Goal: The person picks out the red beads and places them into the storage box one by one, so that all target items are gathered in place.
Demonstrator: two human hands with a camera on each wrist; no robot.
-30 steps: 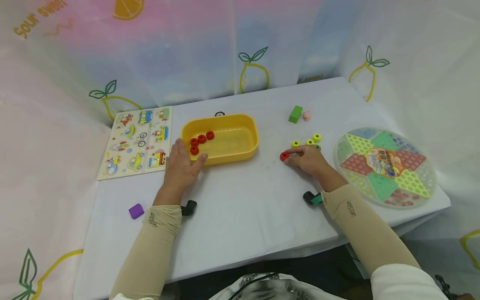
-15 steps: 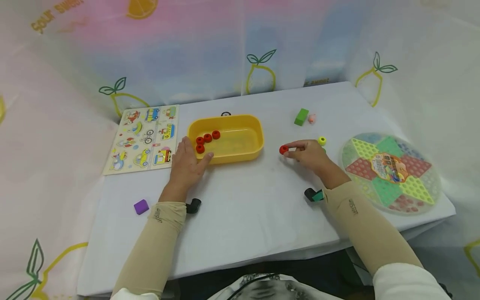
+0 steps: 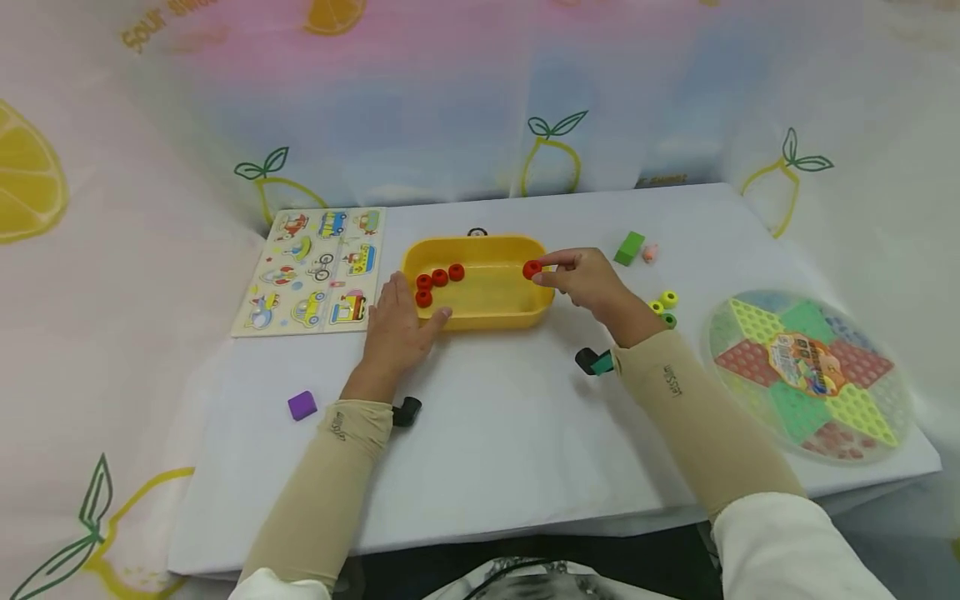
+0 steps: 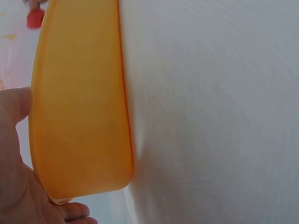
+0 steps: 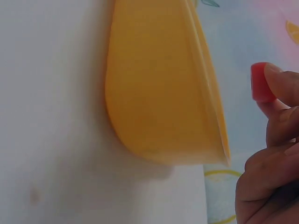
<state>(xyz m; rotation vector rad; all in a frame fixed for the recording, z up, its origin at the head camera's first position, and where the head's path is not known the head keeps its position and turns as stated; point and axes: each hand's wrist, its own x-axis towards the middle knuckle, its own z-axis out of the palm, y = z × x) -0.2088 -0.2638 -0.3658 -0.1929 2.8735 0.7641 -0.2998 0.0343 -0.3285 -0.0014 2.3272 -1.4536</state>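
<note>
My left hand (image 3: 397, 333) rests at the near left corner of a yellow tray (image 3: 491, 321), fingers straight along its left end and thumb on the front rim. In the left wrist view the thumb (image 4: 18, 103) touches the rim. Several red beads (image 3: 439, 277) lie in the tray's left part. Between thumb and fingertips my right hand (image 3: 592, 287) pinches another red bead (image 3: 532, 269), over the tray's right end. The right wrist view has this pinched bead (image 5: 262, 83) raised above the rim.
Yellow beads (image 3: 669, 298) and a green bead (image 3: 668, 321) lie beyond the right wrist. Behind them sit a green block (image 3: 629, 248) and a small pink figure (image 3: 650, 252). A round game board (image 3: 806, 367) is at right, a picture board (image 3: 311, 271) and purple block (image 3: 302, 405) at left.
My right hand has lifted the red bead off the table beside the yellow beads and carried it left over the tray. The left hand stays at the tray's corner. The head view has shifted.
</note>
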